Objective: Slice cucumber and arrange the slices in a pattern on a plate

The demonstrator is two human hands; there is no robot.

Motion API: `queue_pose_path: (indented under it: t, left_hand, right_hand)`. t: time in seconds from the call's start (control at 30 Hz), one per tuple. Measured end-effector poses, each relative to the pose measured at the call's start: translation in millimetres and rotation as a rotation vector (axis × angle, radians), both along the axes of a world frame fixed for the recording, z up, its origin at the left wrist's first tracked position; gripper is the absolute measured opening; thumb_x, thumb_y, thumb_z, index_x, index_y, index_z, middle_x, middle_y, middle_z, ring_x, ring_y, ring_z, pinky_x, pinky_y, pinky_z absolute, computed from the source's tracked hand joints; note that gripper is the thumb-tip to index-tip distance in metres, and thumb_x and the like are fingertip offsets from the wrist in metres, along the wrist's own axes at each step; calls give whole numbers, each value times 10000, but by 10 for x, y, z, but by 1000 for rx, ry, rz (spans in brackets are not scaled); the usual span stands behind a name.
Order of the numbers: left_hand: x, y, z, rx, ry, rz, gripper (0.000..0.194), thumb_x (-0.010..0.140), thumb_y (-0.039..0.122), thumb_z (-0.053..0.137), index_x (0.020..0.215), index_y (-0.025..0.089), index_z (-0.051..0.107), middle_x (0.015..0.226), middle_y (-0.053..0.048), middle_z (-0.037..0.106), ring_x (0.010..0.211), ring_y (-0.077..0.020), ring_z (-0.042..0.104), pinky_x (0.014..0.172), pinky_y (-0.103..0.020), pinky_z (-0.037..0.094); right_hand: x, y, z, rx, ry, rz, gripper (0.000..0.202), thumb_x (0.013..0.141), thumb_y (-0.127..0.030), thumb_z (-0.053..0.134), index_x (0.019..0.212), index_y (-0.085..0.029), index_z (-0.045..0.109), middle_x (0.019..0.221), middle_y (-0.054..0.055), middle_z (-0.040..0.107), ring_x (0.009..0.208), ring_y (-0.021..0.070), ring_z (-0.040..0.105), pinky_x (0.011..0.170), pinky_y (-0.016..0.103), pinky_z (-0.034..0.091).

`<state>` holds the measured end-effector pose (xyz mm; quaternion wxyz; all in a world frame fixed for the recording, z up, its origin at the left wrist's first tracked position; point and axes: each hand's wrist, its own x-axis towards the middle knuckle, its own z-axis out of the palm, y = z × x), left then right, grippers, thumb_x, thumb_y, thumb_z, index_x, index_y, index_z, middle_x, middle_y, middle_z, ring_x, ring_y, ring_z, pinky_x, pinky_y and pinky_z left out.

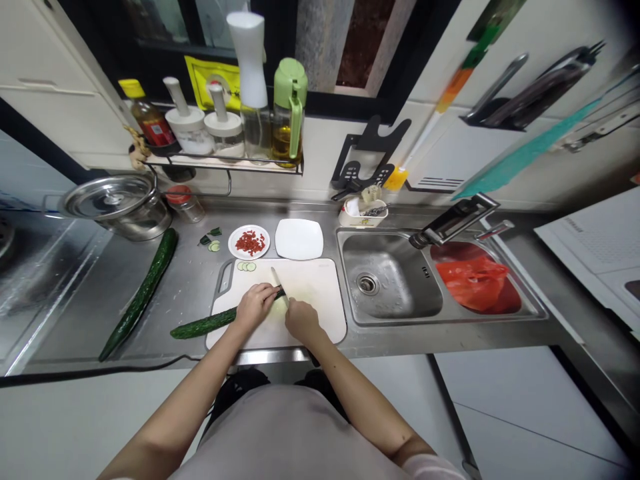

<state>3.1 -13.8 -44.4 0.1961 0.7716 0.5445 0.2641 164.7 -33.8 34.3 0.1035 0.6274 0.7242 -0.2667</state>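
My left hand (257,307) is closed over a dark green cucumber (205,325) that lies across the white cutting board (320,293), its far end sticking out past the board's left side. In my right hand (303,321) is a knife (277,277), fingers wrapped round its handle. The blade stands at the cucumber's cut end, close to my left fingertips; whether it touches cannot be made out. Several pale cucumber slices (247,266) lie at the board's upper left. A second, whole cucumber (143,293) rests on the steel counter to the left.
Behind the board are a plate of red pieces (250,242), a white square plate (299,238) and cucumber scraps (212,238). A steel pot (120,203) stands back left, below a condiment rack (225,162). To the right is a sink (393,277) with a red bag (475,283).
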Motion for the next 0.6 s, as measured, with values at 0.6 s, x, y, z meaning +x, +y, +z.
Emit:
queue_pose_path:
  t: [0.6]
  left_hand:
    - [-14,17,-73,37,-12,2,238,918,303,501,1034,260,704,1004,-32,683,936,-179,600,841,-314,484]
  right_hand:
    - [-137,142,-126,34,19,-10,293,893,-136,384,1130,-134,555,1017,139,681,995,219,650,806,293,478]
